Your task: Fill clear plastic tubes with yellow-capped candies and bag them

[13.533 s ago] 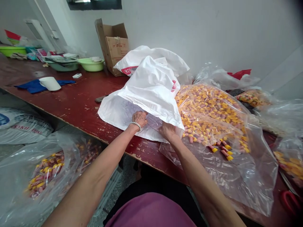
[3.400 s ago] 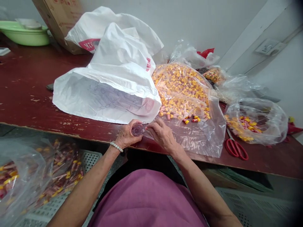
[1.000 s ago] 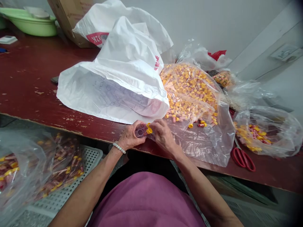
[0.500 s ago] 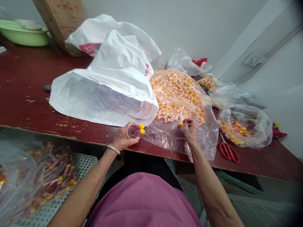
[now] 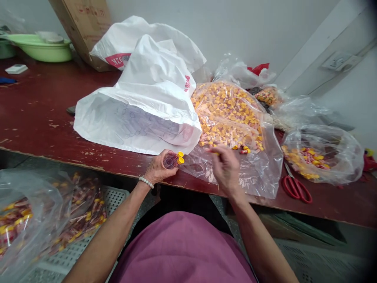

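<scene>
My left hand (image 5: 156, 169), a beaded bracelet at its wrist, is closed around a bunch of clear plastic tubes (image 5: 169, 162). Two of these have yellow caps (image 5: 180, 157) at the right side. My right hand (image 5: 226, 169) is pinched on a small yellow-capped piece (image 5: 216, 153), blurred by motion, a short way right of the tubes. Behind it, many yellow caps with red-and-pink bodies (image 5: 228, 104) fill a clear plastic bag (image 5: 259, 184). A white woven sack (image 5: 156, 74) lies with its mouth toward me and clear tubes (image 5: 138, 124) inside.
Red-handled scissors (image 5: 296, 188) lie right of the bag, beside another clear bag (image 5: 347, 157) of yellow and red pieces. Bags of filled tubes (image 5: 85, 212) rest in a white crate (image 5: 116, 198) below left. A green basin (image 5: 44, 49) and cardboard box (image 5: 88, 23) stand at the back left.
My right hand has moved left from the caps pile toward the tubes, carrying a yellow-capped piece. My left hand keeps its hold on the tubes. The view has shifted slightly.
</scene>
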Demonstrator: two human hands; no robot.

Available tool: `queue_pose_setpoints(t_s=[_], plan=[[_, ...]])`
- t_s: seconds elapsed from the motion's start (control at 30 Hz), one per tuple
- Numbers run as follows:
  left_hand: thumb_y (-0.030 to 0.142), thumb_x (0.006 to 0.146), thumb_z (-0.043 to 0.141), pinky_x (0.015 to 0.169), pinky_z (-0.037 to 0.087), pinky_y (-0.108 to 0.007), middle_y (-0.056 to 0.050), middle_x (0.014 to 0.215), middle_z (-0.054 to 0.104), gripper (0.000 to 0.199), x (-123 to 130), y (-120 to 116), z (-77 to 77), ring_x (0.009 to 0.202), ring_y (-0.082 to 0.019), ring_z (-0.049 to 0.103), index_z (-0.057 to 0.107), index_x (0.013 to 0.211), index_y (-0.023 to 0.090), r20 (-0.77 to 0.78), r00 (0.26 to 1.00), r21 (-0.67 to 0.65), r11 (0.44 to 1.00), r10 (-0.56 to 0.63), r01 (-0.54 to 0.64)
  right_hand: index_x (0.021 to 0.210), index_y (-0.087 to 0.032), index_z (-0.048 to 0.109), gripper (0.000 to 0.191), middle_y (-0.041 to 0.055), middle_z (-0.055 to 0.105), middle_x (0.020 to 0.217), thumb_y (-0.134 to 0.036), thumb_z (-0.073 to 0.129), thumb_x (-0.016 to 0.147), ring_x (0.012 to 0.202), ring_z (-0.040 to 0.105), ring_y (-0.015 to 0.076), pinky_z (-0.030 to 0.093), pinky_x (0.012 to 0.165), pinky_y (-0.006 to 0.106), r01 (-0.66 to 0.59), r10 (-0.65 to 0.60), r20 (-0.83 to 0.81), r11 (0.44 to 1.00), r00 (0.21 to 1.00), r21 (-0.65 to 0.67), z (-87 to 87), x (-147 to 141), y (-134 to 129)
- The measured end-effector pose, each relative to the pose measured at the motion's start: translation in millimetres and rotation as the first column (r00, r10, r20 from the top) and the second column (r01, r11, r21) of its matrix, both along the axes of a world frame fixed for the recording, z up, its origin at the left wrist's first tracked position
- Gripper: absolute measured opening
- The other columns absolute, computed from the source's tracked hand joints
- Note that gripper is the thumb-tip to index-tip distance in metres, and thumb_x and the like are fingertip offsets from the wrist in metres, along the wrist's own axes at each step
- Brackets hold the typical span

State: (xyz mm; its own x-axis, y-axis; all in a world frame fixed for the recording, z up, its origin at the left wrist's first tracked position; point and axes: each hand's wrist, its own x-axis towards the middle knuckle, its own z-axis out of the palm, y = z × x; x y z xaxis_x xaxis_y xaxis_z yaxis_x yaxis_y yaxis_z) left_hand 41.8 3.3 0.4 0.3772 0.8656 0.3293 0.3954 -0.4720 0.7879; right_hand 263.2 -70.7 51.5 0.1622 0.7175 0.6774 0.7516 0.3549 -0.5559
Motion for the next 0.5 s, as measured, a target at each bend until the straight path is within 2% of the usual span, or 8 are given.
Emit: queue_pose_setpoints(t_s=[0.03, 0.1, 0.23, 0.3, 0.37, 0.43, 0.5], plan=[[0.024, 0.06, 0.069, 0.071, 0.053, -0.026, -0.003, 0.091, 0.066, 0.04, -0.2, 0.2, 0.4, 0.078, -0.015, 0.065, 0.053, 0.096, 0.018, -0.005, 1.0, 0.001, 1.0, -0.002, 0.002, 0.096, -0.021, 0.062, 0.015, 0.0063, 0.061, 0.096, -0.023, 0.05, 0.088, 0.089, 0.058, 0.0161, 0.048, 0.079, 0.031, -0.104, 0.105, 0.03, 0.995, 0.994, -0.007, 1.2, -18.5, 4.6], [0.025, 0.06, 0.069, 0.071, 0.052, -0.026, -0.002, 0.089, 0.065, 0.04, -0.4, 0.2, 0.9, 0.077, -0.015, 0.064, 0.053, 0.096, 0.019, -0.029, 1.0, 0.006, 1.0, -0.002, 0.002, 0.098, -0.02, 0.062, 0.016, 0.0077, 0.061, 0.096, -0.02, 0.049, 0.088, 0.09, 0.059, 0.0161, 0.049, 0.079, 0.03, -0.225, 0.228, 0.08, 0.973, 0.97, -0.042, -1.0, -46.4, 17.9], [0.028, 0.062, 0.067, 0.064, 0.05, -0.023, 0.0, 0.084, 0.064, 0.037, -0.2, -0.9, 1.4, 0.069, -0.013, 0.061, 0.052, 0.095, 0.019, -0.029, 1.0, -0.004, 1.0, 0.0, 0.0, 0.106, -0.018, 0.057, 0.02, 0.0084, 0.064, 0.098, -0.022, 0.052, 0.087, 0.092, 0.059, 0.0185, 0.048, 0.083, 0.032, -0.304, 0.319, 0.15, 0.945, 0.936, -0.12, -9.0, -64.7, 36.9], [0.029, 0.063, 0.067, 0.063, 0.05, -0.022, 0.0, 0.084, 0.064, 0.037, -0.2, -1.8, 1.6, 0.068, -0.012, 0.061, 0.051, 0.095, 0.019, -0.015, 1.0, -0.025, 1.0, -0.002, 0.002, 0.113, -0.018, 0.053, 0.028, 0.0085, 0.063, 0.101, -0.024, 0.053, 0.086, 0.091, 0.059, 0.0185, 0.048, 0.084, 0.033, -0.316, 0.333, 0.134, 0.939, 0.933, -0.134, -8.9, -62.4, 37.7], [0.03, 0.063, 0.067, 0.063, 0.05, -0.023, -0.001, 0.084, 0.064, 0.039, -0.4, -2.3, 1.8, 0.068, -0.013, 0.061, 0.051, 0.096, 0.019, -0.018, 1.0, -0.035, 0.999, 0.008, -0.008, 0.114, -0.019, 0.053, 0.027, 0.0086, 0.06, 0.105, -0.021, 0.048, 0.087, 0.093, 0.057, 0.0181, 0.048, 0.084, 0.033, -0.285, 0.297, 0.093, 0.95, 0.95, -0.13, -7.4, -58.3, 35.5], [0.029, 0.062, 0.067, 0.063, 0.049, -0.023, 0.0, 0.083, 0.064, 0.04, -0.8, -2.1, 2.0, 0.068, -0.014, 0.062, 0.051, 0.098, 0.02, -0.039, 0.999, -0.022, 0.999, 0.031, -0.031, 0.105, -0.021, 0.058, 0.026, 0.009, 0.055, 0.11, -0.013, 0.043, 0.086, 0.099, 0.053, 0.0195, 0.046, 0.087, 0.037, -0.231, 0.244, 0.1, 0.965, 0.965, -0.126, -7.5, -55.4, 33.5], [0.028, 0.062, 0.067, 0.063, 0.049, -0.024, 0.0, 0.082, 0.064, 0.04, -1.2, -1.4, 2.4, 0.068, -0.014, 0.061, 0.052, 0.097, 0.02, -0.062, 0.997, -0.005, 0.999, 0.036, -0.036, 0.096, -0.022, 0.062, 0.03, 0.0087, 0.052, 0.115, -0.006, 0.043, 0.079, 0.104, 0.048, 0.0226, 0.044, 0.088, 0.041, -0.211, 0.241, 0.193, 0.964, 0.951, -0.164, -9.9, -55.6, 32.9]])
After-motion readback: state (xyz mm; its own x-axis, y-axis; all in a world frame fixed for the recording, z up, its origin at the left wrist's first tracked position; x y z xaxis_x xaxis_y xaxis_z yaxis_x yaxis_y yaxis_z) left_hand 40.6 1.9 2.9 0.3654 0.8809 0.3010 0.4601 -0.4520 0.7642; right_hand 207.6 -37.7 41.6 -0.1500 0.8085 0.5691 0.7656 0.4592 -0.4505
